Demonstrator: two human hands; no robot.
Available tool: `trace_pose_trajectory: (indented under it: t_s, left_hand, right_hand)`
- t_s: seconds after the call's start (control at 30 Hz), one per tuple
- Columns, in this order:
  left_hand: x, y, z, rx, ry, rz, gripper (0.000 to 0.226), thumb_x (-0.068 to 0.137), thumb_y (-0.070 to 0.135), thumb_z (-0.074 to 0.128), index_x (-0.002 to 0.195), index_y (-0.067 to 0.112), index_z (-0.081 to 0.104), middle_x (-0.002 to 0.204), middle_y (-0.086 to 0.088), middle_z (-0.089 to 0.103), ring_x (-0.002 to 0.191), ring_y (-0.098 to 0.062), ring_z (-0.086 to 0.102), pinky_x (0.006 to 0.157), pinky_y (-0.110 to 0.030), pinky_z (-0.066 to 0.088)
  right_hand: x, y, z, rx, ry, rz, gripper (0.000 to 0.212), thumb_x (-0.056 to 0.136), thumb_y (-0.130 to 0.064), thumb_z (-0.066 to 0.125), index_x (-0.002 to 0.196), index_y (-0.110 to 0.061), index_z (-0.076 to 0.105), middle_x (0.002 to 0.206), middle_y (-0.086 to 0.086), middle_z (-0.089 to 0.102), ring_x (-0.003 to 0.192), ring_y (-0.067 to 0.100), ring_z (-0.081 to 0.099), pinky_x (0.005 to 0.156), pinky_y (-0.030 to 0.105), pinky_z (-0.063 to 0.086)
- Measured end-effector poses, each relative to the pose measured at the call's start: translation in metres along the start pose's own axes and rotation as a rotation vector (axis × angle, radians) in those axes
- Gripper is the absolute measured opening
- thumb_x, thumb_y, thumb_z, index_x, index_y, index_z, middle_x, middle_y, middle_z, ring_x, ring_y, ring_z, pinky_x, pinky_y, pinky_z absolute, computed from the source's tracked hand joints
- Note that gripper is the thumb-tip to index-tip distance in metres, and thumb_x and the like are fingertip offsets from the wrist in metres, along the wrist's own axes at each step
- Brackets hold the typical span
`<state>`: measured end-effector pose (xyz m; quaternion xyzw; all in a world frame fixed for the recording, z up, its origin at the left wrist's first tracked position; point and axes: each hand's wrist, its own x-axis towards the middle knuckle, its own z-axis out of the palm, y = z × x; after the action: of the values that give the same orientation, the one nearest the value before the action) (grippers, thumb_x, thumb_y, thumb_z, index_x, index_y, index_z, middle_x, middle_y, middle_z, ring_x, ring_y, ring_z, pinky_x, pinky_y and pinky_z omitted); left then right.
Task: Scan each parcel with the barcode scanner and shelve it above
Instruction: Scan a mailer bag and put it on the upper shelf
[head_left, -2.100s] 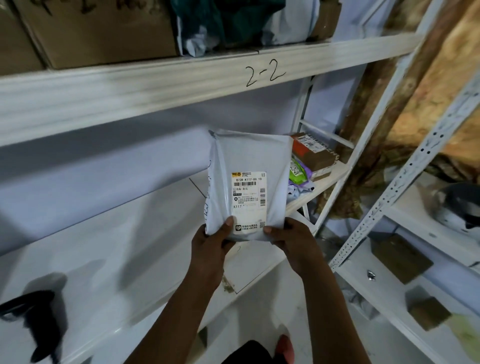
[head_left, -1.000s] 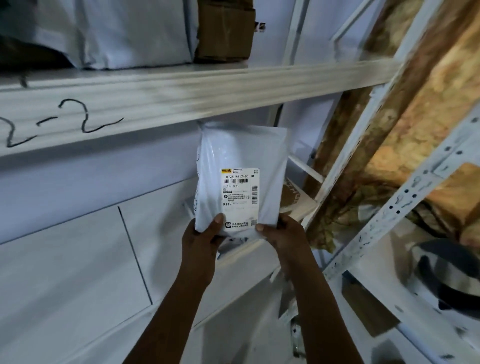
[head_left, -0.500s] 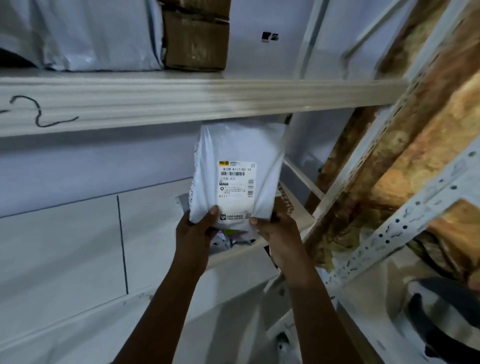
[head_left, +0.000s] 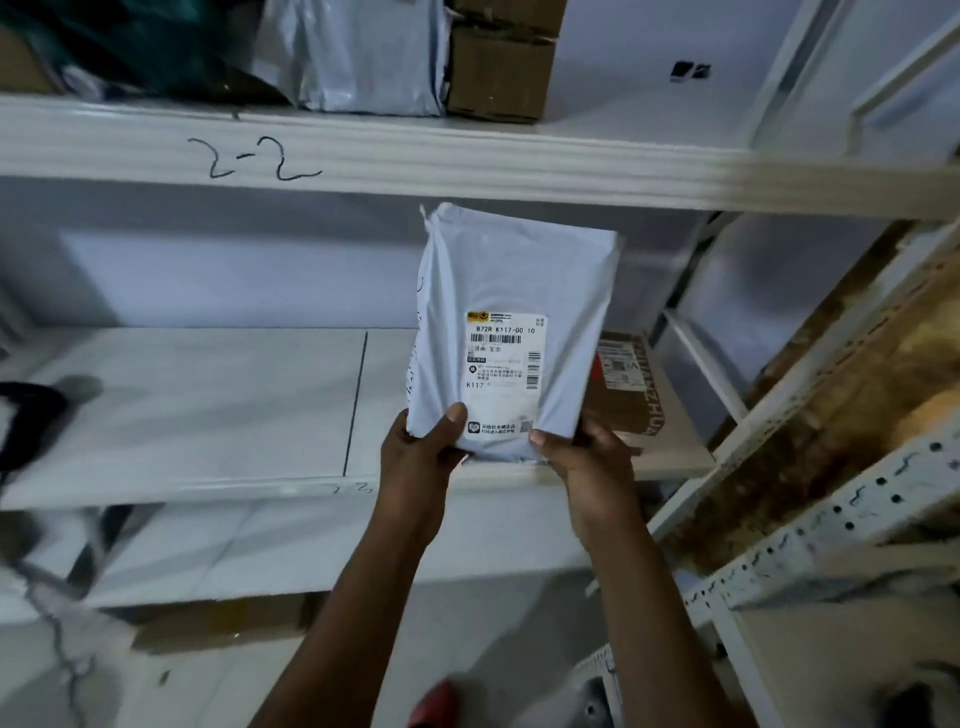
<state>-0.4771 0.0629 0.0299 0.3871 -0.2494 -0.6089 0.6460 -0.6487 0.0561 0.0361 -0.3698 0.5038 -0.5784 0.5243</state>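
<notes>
Left hand (head_left: 415, 460) and right hand (head_left: 589, 460) hold the pale grey plastic mailer parcel (head_left: 519, 275) upright by its bottom corners, at 7 and 5 o'clock. Fingers (head_left: 451, 418) pinching: thumbs on the front face, the rest hidden behind. White printed shipping label (head_left: 506, 364) faces camera. Parcel is in the air before the white lower shelf (head_left: 208, 410); brown cardboard box (head_left: 626, 400) at its 3 o'clock; white shelf beam marked "2-2" (head_left: 467, 161) at 12 o'clock.
</notes>
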Motion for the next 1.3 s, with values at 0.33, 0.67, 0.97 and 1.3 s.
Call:
trace_pose_trajectory:
  t_s: [0.33,0.67,0.97,1.3]
  left_hand:
    - [-0.040,0.057,-0.017,0.006,0.062,0.184,0.039,0.096,0.004,0.066,0.134,0.002,0.061,0.127,-0.020,0.072,0.120,-0.039,0.068,0.104,-0.051,0.055]
    - [-0.042,0.159,-0.040,-0.008,0.027,0.343,0.048,0.087,0.013,0.073,0.132,0.001,0.062,0.124,-0.018,0.073,0.115,-0.035,0.071,0.097,-0.044,0.059]
    - [-0.053,0.225,-0.048,-0.007,0.011,0.457,0.046,0.087,0.017,0.072,0.130,0.003,0.063,0.122,-0.014,0.075,0.114,-0.032,0.072,0.097,-0.044,0.059]
    - [-0.058,0.325,-0.012,0.000,0.070,0.620,0.032,0.099,0.026,0.066,0.122,0.004,0.065,0.111,-0.019,0.077,0.098,-0.034,0.077,0.074,-0.043,0.064]
  right_hand:
    - [-0.034,-0.037,0.044,-0.061,-0.166,-0.113,0.026,0.080,0.007,0.075,0.100,-0.010,0.074,0.092,0.003,0.080,0.080,0.015,0.075,0.069,0.026,0.058]
    - [-0.048,-0.080,0.138,-0.051,-0.228,-0.260,0.030,0.078,0.001,0.078,0.106,-0.009,0.075,0.102,0.006,0.080,0.101,0.031,0.074,0.089,0.042,0.058]
    - [-0.066,-0.125,0.190,-0.082,-0.271,-0.359,0.029,0.080,-0.001,0.079,0.107,-0.013,0.076,0.100,-0.001,0.080,0.096,0.019,0.076,0.082,0.030,0.061]
    - [-0.063,-0.211,0.246,0.045,-0.377,-0.411,0.023,0.081,-0.004,0.081,0.101,-0.014,0.075,0.101,0.004,0.080,0.094,0.021,0.077,0.076,0.028,0.061]
